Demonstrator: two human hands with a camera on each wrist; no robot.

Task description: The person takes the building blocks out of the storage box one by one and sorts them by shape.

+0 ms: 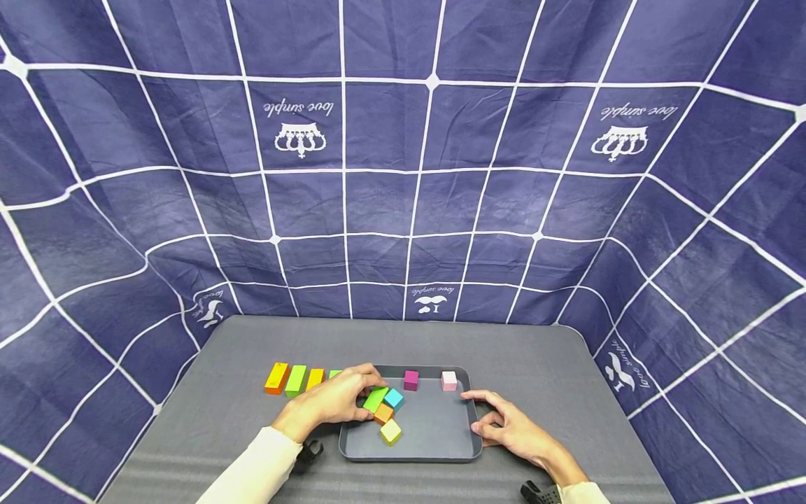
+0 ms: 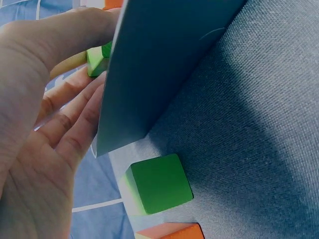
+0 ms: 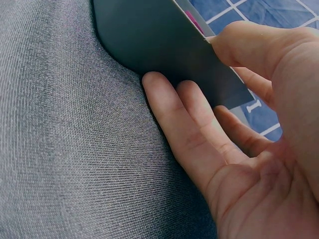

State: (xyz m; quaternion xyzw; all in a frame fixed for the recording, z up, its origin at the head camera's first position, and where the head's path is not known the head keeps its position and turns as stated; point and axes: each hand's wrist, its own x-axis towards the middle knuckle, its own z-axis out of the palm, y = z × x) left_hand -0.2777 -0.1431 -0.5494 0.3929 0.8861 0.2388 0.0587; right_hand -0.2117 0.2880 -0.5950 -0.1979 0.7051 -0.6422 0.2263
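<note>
In the head view, the left hand (image 1: 340, 395), at lower centre, pinches a green block (image 1: 376, 397) inside the left part of the tray (image 1: 434, 430), beside a blue cube (image 1: 393, 399) and an orange cube (image 1: 383, 414). The right hand (image 1: 513, 427), fingers spread, touches the tray's right edge. In the left wrist view, another green block (image 2: 160, 184) sits on the bench (image 2: 264, 124) at lower centre. In the right wrist view, thumb and fingers meet the tray's wall, upper centre.
</note>
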